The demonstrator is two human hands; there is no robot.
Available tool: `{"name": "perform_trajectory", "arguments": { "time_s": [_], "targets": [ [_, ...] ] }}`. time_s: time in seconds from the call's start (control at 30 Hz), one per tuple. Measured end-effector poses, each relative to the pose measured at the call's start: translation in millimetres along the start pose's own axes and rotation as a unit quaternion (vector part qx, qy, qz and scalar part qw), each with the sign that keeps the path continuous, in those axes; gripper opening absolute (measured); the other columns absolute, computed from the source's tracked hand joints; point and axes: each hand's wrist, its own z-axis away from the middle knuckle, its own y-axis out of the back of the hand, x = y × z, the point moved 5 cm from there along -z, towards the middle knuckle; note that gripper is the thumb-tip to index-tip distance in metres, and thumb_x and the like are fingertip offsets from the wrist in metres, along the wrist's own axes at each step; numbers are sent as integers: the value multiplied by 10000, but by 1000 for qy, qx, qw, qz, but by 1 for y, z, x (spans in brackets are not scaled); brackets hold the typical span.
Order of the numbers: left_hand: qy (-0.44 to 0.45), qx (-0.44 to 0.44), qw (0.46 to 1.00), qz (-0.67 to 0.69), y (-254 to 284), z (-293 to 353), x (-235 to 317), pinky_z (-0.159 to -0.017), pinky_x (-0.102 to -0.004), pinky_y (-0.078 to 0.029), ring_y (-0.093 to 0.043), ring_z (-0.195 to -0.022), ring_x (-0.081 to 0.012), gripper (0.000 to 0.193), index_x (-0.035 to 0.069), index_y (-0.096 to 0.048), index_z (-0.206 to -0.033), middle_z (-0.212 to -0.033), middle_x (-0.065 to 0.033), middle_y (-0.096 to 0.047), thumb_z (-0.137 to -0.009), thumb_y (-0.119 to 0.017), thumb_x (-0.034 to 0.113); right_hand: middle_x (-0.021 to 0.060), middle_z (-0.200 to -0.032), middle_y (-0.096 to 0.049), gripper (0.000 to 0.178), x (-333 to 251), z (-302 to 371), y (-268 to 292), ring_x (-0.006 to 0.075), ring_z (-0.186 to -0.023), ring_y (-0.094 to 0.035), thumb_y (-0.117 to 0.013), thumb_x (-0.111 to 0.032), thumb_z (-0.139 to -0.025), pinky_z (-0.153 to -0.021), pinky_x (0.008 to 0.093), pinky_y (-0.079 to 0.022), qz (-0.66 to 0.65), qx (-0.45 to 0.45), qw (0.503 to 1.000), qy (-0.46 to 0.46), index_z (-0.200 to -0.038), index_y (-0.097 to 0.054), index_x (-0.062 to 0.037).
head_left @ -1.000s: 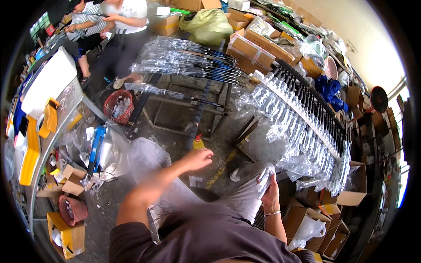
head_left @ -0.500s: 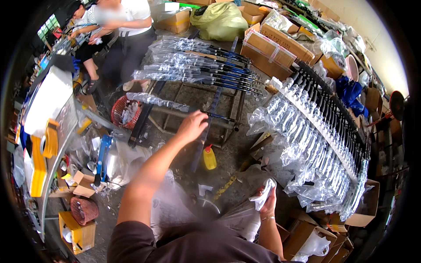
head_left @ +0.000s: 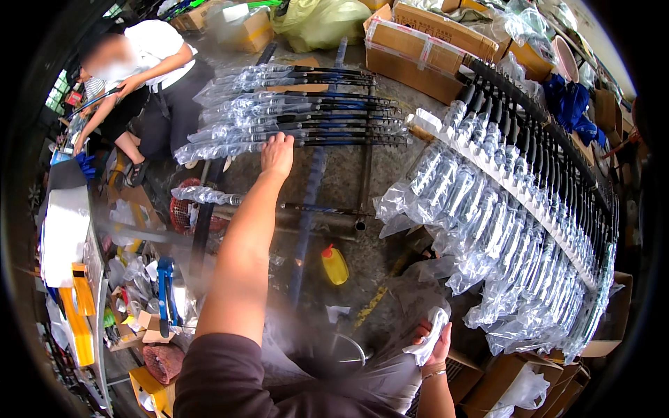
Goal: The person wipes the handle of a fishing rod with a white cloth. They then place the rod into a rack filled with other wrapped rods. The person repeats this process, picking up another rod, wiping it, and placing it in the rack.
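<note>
My left hand reaches out to the nearest of several fishing rods lying side by side on a metal frame. Its fingers bend over that rod, just where the clear plastic sleeve ends; their undersides are hidden. Closer to me, a single sleeved fishing rod rests across the frame, partly behind my left forearm. Low on the right, my right hand is closed around a crumpled white cloth.
A rack on the right holds many sleeved rods. A yellow bottle stands on the floor, with a red basket left of it. Cardboard boxes sit at the back. Another person handles a rod at far left.
My left hand has moved from the single rod farther away to the row's nearest rod. My right hand keeps the cloth. The other person has bent toward the left, and the view has shifted.
</note>
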Motion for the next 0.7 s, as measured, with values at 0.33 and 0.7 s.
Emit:
{"name": "perform_trajectory", "arguments": {
  "time_s": [0.33, 0.7],
  "targets": [
    [29, 73, 997, -25, 0, -10, -5, -858, -413, -430, -542, -1032, -264, 131, 101, -602, -942, -999, -84, -564, -885, -494, 146, 76, -966, -484, 586, -1, 3, 9, 228, -822, -477, -434, -595, -924, -686, 465, -495, -23, 18, 999, -15, -1200, -533, -88],
    [4, 6, 998, -62, 27, 5, -28, -888, -444, -442, -572, -1054, -300, 192, 109, -524, -1087, -1063, -123, -602, -915, -444, 136, 53, -938, -474, 537, 1, 3, 5, 206, -806, -485, -450, -569, -933, -697, 446, -510, 19, 28, 999, -1, -1199, -534, -110]
  ]
}}
